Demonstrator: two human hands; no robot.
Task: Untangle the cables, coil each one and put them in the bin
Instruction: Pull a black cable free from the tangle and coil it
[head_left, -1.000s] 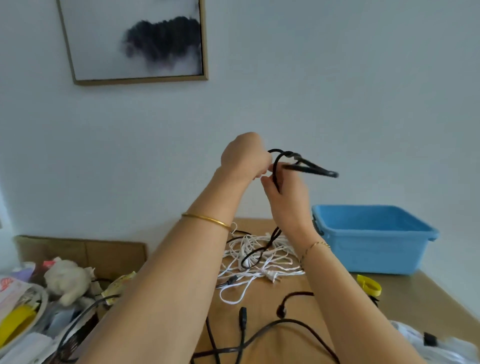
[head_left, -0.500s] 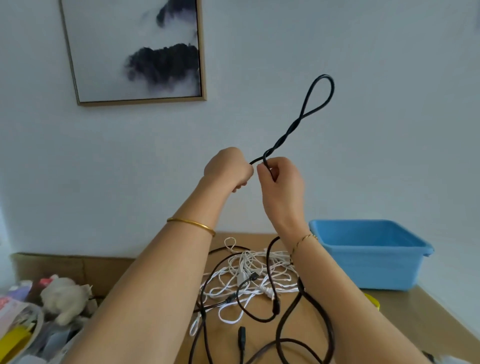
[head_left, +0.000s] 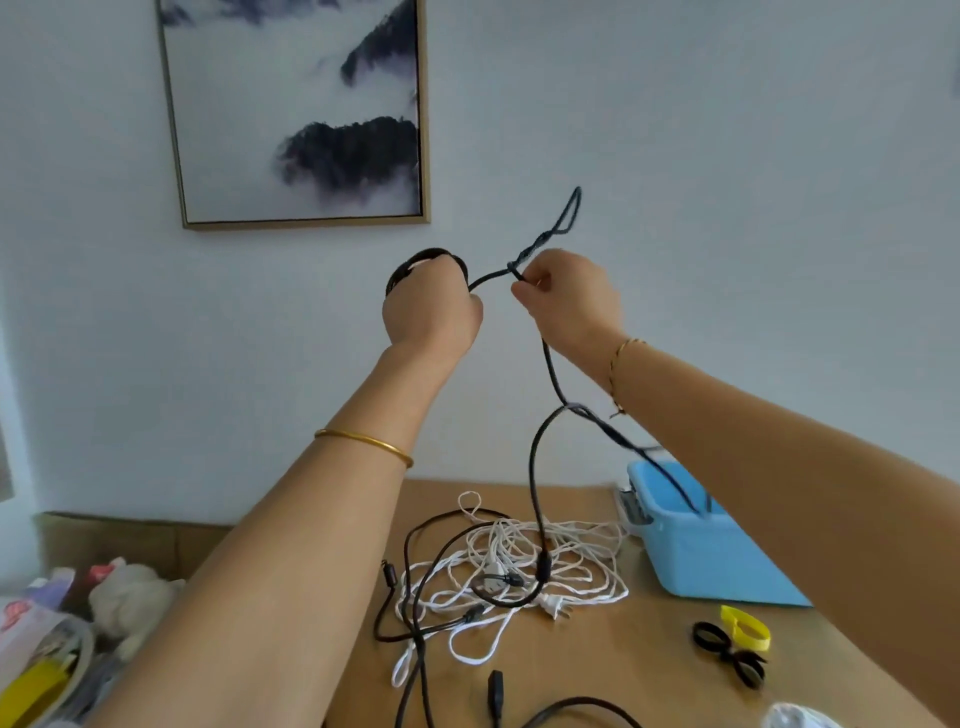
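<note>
Fingers of the left hand (head_left: 431, 317) curl in a fist round several round turns of one thin, smooth black rubber cable (head_left: 533, 467). The right hand (head_left: 569, 301) pinches it between thumb and forefinger below a twisted loop. Its slack drops onto one tangled heap of white twisted cord (head_left: 571, 566) on the tan tabletop (head_left: 623, 665), beside one blue rectangular plastic bin (head_left: 717, 561).

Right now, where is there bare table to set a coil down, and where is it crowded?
Bare table lies between the white cable tangle and the blue bin, running forward to the yellow strap; a thinner strip runs behind the tangle. Crowded: the middle, where black cable crosses the white, and the left edge by the plush toy.
</note>
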